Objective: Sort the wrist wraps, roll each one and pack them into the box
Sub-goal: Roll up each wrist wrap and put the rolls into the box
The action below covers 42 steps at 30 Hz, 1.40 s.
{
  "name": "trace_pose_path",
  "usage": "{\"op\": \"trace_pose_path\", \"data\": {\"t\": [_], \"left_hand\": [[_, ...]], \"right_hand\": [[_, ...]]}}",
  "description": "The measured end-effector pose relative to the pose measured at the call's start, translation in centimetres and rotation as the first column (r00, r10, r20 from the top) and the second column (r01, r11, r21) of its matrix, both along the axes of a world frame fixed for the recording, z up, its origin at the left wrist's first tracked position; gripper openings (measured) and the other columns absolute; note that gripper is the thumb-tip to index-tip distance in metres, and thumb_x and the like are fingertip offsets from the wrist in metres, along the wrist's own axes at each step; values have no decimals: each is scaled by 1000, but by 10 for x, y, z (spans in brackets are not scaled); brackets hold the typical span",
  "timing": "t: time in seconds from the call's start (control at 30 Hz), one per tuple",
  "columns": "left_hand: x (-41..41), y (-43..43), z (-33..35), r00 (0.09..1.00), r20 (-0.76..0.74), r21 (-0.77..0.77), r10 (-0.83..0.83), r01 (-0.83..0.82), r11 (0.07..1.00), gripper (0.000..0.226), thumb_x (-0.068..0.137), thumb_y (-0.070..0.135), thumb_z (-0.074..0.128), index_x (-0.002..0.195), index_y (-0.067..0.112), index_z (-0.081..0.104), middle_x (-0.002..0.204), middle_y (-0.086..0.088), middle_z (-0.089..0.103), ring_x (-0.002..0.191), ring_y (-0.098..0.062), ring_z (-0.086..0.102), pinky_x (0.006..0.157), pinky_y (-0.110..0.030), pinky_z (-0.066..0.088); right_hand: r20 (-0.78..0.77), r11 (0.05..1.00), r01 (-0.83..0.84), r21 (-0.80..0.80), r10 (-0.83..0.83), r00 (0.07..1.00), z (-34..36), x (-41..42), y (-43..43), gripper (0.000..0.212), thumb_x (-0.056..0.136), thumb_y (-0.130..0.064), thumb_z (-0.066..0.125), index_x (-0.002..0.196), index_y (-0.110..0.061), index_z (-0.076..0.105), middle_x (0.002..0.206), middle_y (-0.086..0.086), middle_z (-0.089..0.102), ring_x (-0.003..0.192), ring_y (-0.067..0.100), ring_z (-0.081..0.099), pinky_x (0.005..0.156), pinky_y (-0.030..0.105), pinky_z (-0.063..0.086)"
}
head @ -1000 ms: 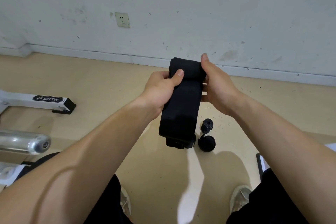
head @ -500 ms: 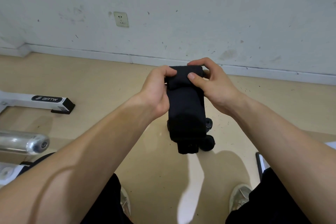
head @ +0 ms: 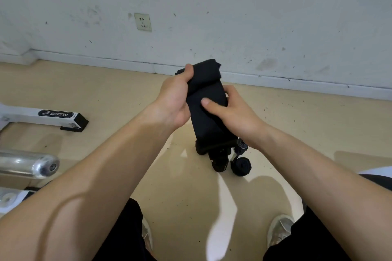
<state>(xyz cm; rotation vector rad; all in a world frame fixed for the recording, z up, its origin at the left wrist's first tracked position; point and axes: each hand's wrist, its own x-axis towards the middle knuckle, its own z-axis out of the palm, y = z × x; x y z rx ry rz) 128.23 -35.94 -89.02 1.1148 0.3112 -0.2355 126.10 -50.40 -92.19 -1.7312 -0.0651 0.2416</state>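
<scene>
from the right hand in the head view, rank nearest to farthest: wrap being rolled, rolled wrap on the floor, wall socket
1. wrap being rolled, held in the right hand
2. rolled wrap on the floor, just below
3. wall socket, far ahead, up left

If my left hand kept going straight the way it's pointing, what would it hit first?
Likely the white wall near its baseboard; the left hand, gripping the rolled wrist wrap, points forward at it. Depth is unclear.

Left hand [head: 171,99] grips wrap [head: 206,101] roll; right hand [head: 231,112] pinches strip.
</scene>
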Motion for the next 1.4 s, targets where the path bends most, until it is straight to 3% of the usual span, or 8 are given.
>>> {"op": "trace_pose_path", "data": {"t": [0.17, 0.43, 0.63, 0.9, 1.03, 1.13, 1.27, 1.4], "left_hand": [[4, 8, 1, 997, -8, -33, 76, -77, 997, 48, 111, 43, 41, 128, 7, 69, 120, -16, 75, 111, -33, 74, 99, -48, 58], [5, 7, -2, 994, -23, -97, 107, -109, 989, 56, 109, 50, 42, 133, 5, 65, 124, -19, 73, 114, -37, 72, 101, -52, 55], [5, 2, -7, 990, -12, -70, 142, -143, 987, 56, 107, 52, 44, 132, 6, 66, 124, -18, 73, 109, -36, 74, 98, -51, 58], [7, 1, -9, 985, 75, 55, 158, -163, 985, 53, 108, 47, 46, 133, 4, 64, 124, -17, 73, 110, -34, 74, 97, -50, 59], [9, 0, -9, 976, 143, 124, 162, -180, 976, 58, 102, 50, 54, 140, 5, 55, 126, -13, 73, 108, -28, 75, 90, -43, 63], [12, 0, -9, 969, 169, 149, 181, -207, 967, 59, 103, 50, 54, 143, 6, 50, 127, -13, 72, 107, -26, 75, 78, -35, 63], [11, -1, -10, 966, 189, 125, 176, -201, 972, 75, 91, 57, 58, 144, 4, 48, 129, -16, 70, 110, -30, 74, 93, -48, 62], [13, -1, -13, 965, 201, 127, 170, -198, 972, 64, 102, 48, 56, 147, 4, 44, 131, -15, 69, 111, -28, 74, 90, -47, 63]], "right_hand": [[50, 998, 38, -41, -36, 998, 4, -2, 0, 54, 92, -28, 74, 127, -25, 33, 108, 1, 68, 89, 19, 74, 84, 43, 61], [-6, 996, 91, 6, -91, 996, 2, 0, 1, 42, 90, -35, 75, 119, -25, 47, 112, -2, 69, 97, 17, 73, 91, 44, 59], [215, 954, 141, -265, -84, 973, 8, -3, 0, 51, 81, -34, 85, 110, -22, 45, 90, -12, 65, 78, 4, 67, 62, 24, 50], [288, 935, 233, -269, -153, 945, 3, 0, 1, 31, 86, -32, 80, 97, -18, 55, 74, -12, 56, 63, -6, 57, 53, 9, 41], [269, 931, 236, -278, -161, 950, -2, 7, -2, 24, 94, -35, 71, 83, -22, 53, 77, 4, 64, 71, 17, 60, 57, 20, 42], [222, 949, 197, -248, -142, 965, -3, 9, -1, 24, 97, -29, 67, 83, -20, 49, 69, 8, 63, 59, 16, 53, 56, 27, 41], [151, 970, 196, -143, -174, 973, 0, 9, -3, 21, 96, -20, 70, 87, -18, 51, 74, 10, 73, 61, 18, 68, 55, 29, 50], [39, 979, 203, -33, -202, 979, 4, 8, -7, 32, 91, -16, 76, 110, -22, 51, 92, 9, 74, 75, 25, 76, 57, 34, 57]]}}
